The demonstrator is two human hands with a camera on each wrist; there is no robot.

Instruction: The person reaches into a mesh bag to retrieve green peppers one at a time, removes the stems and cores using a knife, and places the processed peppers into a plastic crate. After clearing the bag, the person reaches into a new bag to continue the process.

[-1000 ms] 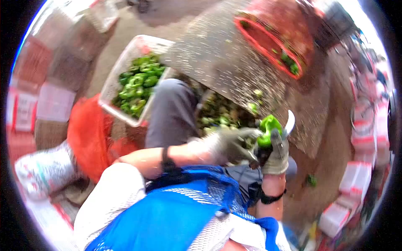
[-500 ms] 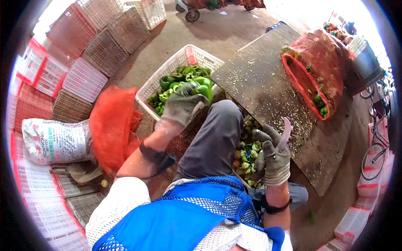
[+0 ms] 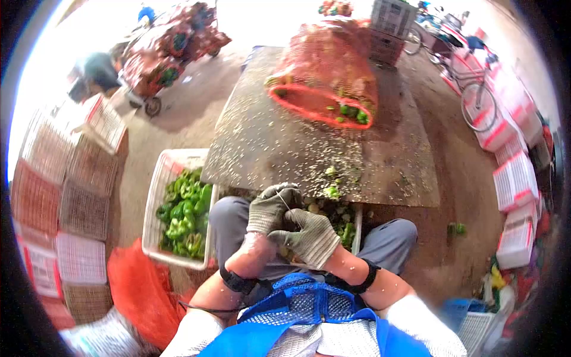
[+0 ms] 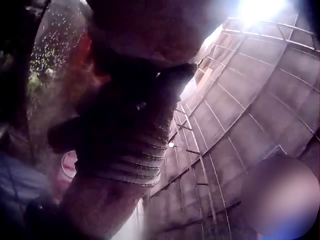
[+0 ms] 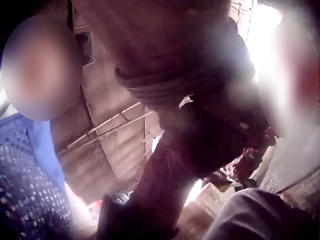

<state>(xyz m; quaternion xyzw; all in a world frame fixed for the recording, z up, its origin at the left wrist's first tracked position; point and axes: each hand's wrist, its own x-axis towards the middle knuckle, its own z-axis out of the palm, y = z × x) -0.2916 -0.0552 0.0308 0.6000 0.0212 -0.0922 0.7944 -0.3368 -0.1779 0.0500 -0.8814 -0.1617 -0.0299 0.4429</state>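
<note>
Both gloved hands meet over my lap in the head view. The left hand has its fingers curled over the fingertips of the right hand. Whatever lies between them is hidden, and no knife blade shows. Both wrist views are dark and show only the gloves. A white crate of green peppers stands by my left knee. Between my knees lies a pile of pepper trimmings. Ahead is a grey board strewn with seeds, with a red mesh sack of peppers lying open on it.
An orange mesh bag lies at the lower left. Stacked empty crates line the left side, and white and red boxes line the right. A bicycle and a loaded cart stand farther off.
The left hand has left the pepper crate and come back to the right hand at my lap. The white knife blade seen in the right hand no longer shows. The camera has turned.
</note>
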